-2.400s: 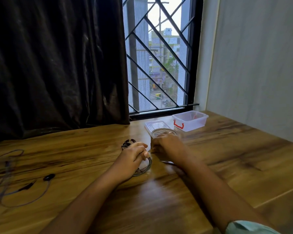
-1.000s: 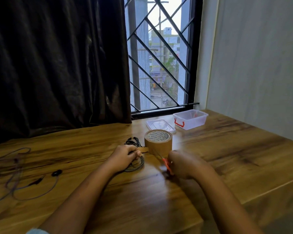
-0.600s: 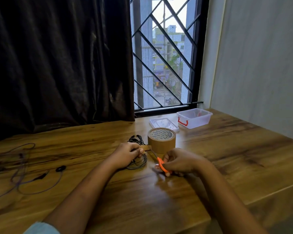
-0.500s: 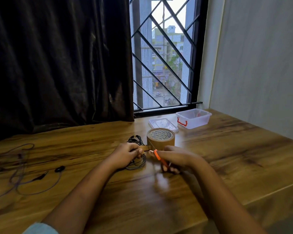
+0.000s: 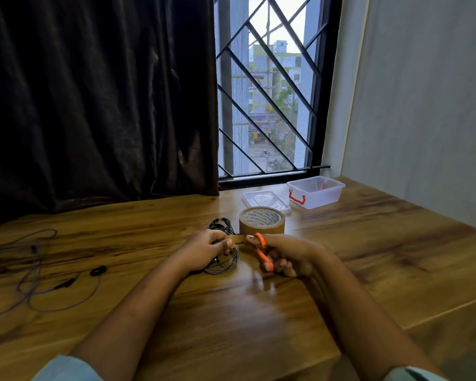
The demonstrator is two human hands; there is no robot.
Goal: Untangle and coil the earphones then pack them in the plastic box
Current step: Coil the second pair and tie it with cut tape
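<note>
A coil of black earphones (image 5: 226,264) lies on the wooden table (image 5: 368,257), partly under my left hand (image 5: 204,247). That hand pinches the coil and the free end of a brown tape strip (image 5: 238,238) pulled from the tape roll (image 5: 261,224). My right hand (image 5: 289,255) grips orange-handled scissors (image 5: 263,251), their tip at the strip. The clear plastic box (image 5: 315,191) with a red latch stands open at the back right, its lid (image 5: 265,200) flat beside it. The scissor blades are mostly hidden.
A second, purple earphone cable (image 5: 33,270) sprawls loose at the table's left edge. A dark curtain (image 5: 94,105) and a barred window (image 5: 267,100) close off the back. A wall runs along the right side.
My right hand picked up the orange scissors from the table and brought them up to the tape strip. My left hand stayed on the coil and strip.
</note>
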